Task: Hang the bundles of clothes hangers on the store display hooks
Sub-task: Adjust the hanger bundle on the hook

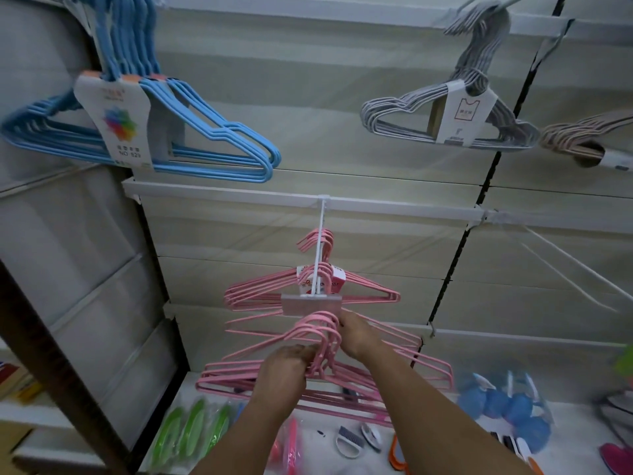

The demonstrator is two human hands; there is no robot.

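Note:
A bundle of pink hangers [428,366] is held up in front of me, its hook ends [317,329] bunched just below the price tag plate [311,305] at the tip of a white display hook [321,248]. My left hand [284,371] grips the bundle's necks from the left. My right hand [356,334] holds the hook ends from the right. Another pink bundle [260,291] with a pink label hangs on that same hook behind the plate.
Blue hanger bundles [212,132] hang at the upper left, a grey bundle [404,118] at the upper right, a beige one [575,135] at the far right. The shelf [431,430] below holds green brushes [191,430], blue items [507,406] and small brushes.

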